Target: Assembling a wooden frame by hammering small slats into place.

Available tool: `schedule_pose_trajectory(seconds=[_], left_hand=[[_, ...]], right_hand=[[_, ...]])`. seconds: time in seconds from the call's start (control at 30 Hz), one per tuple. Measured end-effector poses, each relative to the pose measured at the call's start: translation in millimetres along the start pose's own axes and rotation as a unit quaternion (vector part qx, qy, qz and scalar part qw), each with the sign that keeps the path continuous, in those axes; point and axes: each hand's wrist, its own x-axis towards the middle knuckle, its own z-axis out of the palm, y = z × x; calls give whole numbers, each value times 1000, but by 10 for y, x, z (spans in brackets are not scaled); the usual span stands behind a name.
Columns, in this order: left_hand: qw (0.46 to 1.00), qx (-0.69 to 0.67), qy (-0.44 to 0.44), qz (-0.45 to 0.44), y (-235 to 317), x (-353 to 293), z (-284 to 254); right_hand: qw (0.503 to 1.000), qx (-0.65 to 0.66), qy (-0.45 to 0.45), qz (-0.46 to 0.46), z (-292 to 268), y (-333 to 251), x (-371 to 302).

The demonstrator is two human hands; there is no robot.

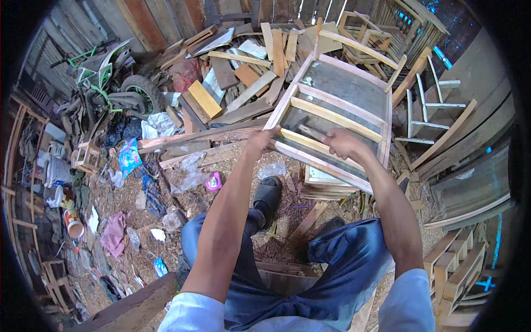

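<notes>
A pale wooden frame with several crosswise slats lies tilted in front of me. Curved posts rise at its far end, and a dark grey surface shows between the slats. My left hand is closed around the frame's left side, near its front corner. Above the near slats, my right hand grips a hammer by its wooden handle. The hammer's dark head points away to the left, over the frame. Whether the head touches a slat I cannot tell.
Under the frame stands a stack of wooden pieces. Loose boards are heaped at the back. A green and white motorbike stands far left. Litter and wood shavings cover the floor; white frames and wooden frames are at right.
</notes>
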Motion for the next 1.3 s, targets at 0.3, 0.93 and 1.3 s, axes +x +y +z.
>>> schedule_pose_trajectory(seconds=[0.3, 0.93, 1.3], left_hand=[[999, -38, 4, 3, 23, -33, 52], [999, -5, 25, 25, -72, 91, -15], [743, 429, 239, 455, -55, -93, 722]], right_hand=[[999, -40, -19, -6, -30, -162, 6], [993, -105, 44, -24, -60, -284, 74], [972, -223, 68, 22, -814, 483, -687]])
